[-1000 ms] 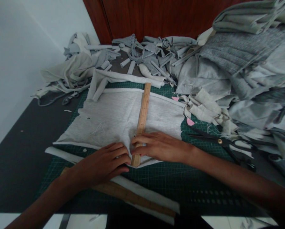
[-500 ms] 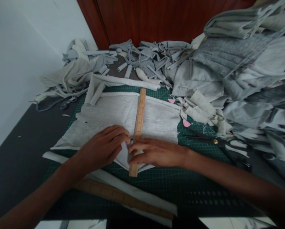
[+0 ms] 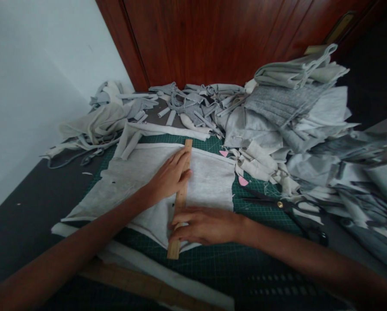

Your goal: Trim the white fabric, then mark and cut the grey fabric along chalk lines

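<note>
A wooden ruler (image 3: 180, 199) lies across a light grey piece of fabric (image 3: 209, 179), running from its folded far edge to past its near edge. My left hand (image 3: 169, 175) holds the ruler's far half, fingers laid together on it and thumb over its face. Lower down, my right hand (image 3: 206, 225) has its fingers bent over the ruler, gripping it near the front end. A small dark mark on the fabric shows just left of the ruler, between the hands. Both palms face down, so part of the grip is hidden.
A green cutting mat (image 3: 209, 268) lies underneath. Black scissors (image 3: 280, 204) rest at right, near pink chalk pieces (image 3: 243, 180). Heaped grey fabric (image 3: 271, 108) and scraps (image 3: 193, 101) fill the back and right. Another wooden ruler (image 3: 131, 278) lies in front, by a fabric strip (image 3: 167, 268).
My left hand has moved from the fabric near the right hand up and away onto the ruler's far half. My right hand stays at the near end. The camera view has tilted upward.
</note>
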Motion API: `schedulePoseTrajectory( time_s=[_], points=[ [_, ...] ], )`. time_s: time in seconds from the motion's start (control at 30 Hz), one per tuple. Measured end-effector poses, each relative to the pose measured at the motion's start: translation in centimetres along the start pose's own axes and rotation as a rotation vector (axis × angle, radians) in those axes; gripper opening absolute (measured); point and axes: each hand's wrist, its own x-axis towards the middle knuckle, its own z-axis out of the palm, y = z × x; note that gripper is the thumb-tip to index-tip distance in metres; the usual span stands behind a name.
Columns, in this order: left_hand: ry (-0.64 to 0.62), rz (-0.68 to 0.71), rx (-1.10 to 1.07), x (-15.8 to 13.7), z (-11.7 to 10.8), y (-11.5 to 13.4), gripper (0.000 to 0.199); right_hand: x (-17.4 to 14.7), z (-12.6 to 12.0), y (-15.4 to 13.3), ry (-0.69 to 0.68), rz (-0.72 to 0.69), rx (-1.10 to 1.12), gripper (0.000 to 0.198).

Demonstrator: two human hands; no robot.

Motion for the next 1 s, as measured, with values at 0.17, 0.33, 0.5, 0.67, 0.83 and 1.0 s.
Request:
schedulePoseTrajectory(
  time_s=[0.17, 0.33, 0.5, 0.67, 0.83, 1.0],
  points=[
    [0.05, -0.006, -0.011, 0.0, 1.2, -0.7, 0.069, -0.5, -2.2, 0.3, 0.011, -0.01, 0.105, 0.022],
    [0.087, -0.056, 0.012, 0.0, 1.8, -0.4, 0.079, -1.2, -6.3, 4.0, 0.45, 0.377, -0.06, 0.013],
    [0.093, -0.05, 0.047, 0.0, 1.6, -0.1, 0.084, -1.0, -8.2, 10.9, 0.413, 0.798, -0.304, 0.026],
    [0.096, -0.046, 0.048, -0.1, 1.9, 0.0, 0.086, -0.3, -9.0, 13.8, 0.287, 0.811, -0.333, 0.02],
    [0.101, -0.05, 0.031, 0.0, 2.0, 0.2, 0.088, 1.2, -9.5, 13.6, 0.188, 0.875, -0.426, 0.018],
    [0.102, -0.04, 0.027, 0.0, 1.9, 0.3, 0.089, 2.3, -9.1, 13.8, 0.135, 0.908, -0.524, 0.03]
  ],
)
